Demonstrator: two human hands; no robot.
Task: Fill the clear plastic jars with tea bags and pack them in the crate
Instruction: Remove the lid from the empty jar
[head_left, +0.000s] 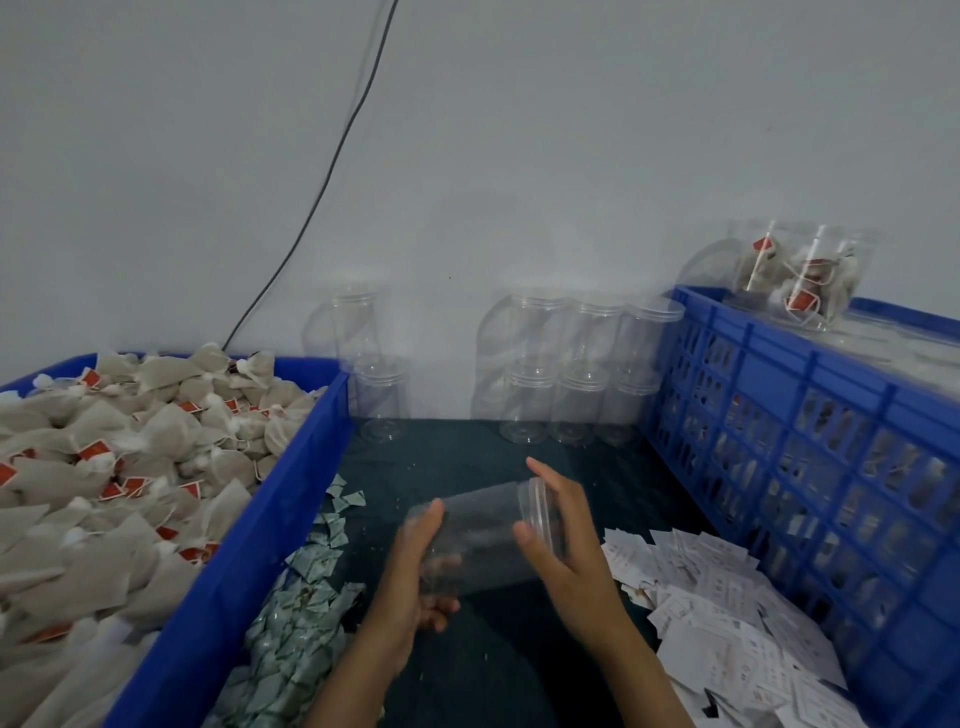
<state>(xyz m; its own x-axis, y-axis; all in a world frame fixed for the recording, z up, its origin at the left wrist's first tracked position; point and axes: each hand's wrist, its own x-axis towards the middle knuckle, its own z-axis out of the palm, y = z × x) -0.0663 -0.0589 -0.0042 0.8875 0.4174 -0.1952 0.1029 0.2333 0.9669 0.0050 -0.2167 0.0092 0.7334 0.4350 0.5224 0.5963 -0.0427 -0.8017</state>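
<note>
An empty clear plastic jar (480, 535) lies tilted on its side between both hands above the dark mat. My left hand (415, 577) grips its base end from below. My right hand (563, 540) curls round the lid (540, 512) at the jar's upper right end. A blue bin (249, 545) on the left is heaped with tea bags (104, 478) bearing red tags. The blue slotted crate (810, 415) stands on the right, with a filled jar (795, 278) on top of the jars packed inside.
Stacked empty clear jars (566, 374) stand against the back wall, with two more stacked jars (371, 364) beside the bin. Greenish paper scraps (301, 597) lie along the bin's side. White paper slips (727, 618) pile up by the crate. A black cable (332, 171) runs down the wall.
</note>
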